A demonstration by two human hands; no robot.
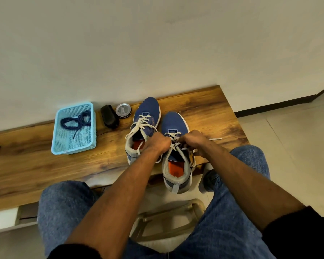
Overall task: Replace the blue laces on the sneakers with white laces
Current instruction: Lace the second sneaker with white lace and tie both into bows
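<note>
Pinching the white flat lace on the right blue mesh sneaker, both the left hand and the right hand apparently gripped it for threading, while the discarded blue laces lay in the pale blue plastic basket.

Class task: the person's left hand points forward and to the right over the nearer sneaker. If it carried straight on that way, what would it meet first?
Most likely the right hand: the left hand faces it across the white lace of the nearer sneaker.
</note>
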